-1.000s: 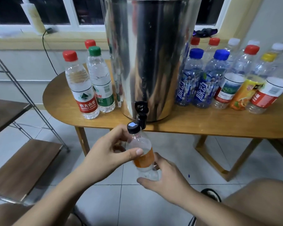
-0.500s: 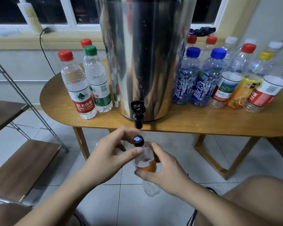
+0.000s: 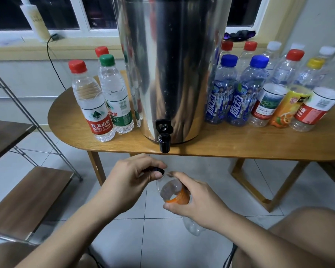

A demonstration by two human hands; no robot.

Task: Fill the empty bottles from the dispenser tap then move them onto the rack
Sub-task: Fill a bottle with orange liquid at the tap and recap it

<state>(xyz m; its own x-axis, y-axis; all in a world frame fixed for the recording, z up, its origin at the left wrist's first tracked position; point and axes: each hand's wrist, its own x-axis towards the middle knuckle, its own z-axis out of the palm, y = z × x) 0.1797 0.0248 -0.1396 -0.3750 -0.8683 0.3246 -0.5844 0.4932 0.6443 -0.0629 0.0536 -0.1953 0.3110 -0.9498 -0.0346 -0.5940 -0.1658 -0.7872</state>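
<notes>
While gripping orange-label bottle (image 3: 179, 198) neck-up in right hand (image 3: 199, 203), pinching black cap (image 3: 159, 170) with left hand (image 3: 130, 178), gotta lift toward tap (image 3: 164, 140) above.

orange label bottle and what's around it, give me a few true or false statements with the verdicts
1. The left hand pinches the black cap at the top of the orange-labelled bottle. True.
2. The right hand rests on the tap. False: it grips the orange-labelled bottle's body, and nothing touches the tap.
3. The green-capped bottle stands on the table, left of the steel dispenser. True.
4. The orange-labelled bottle stands on the rack. False: it is held in the air, tilted, below the table edge and the tap.
</notes>
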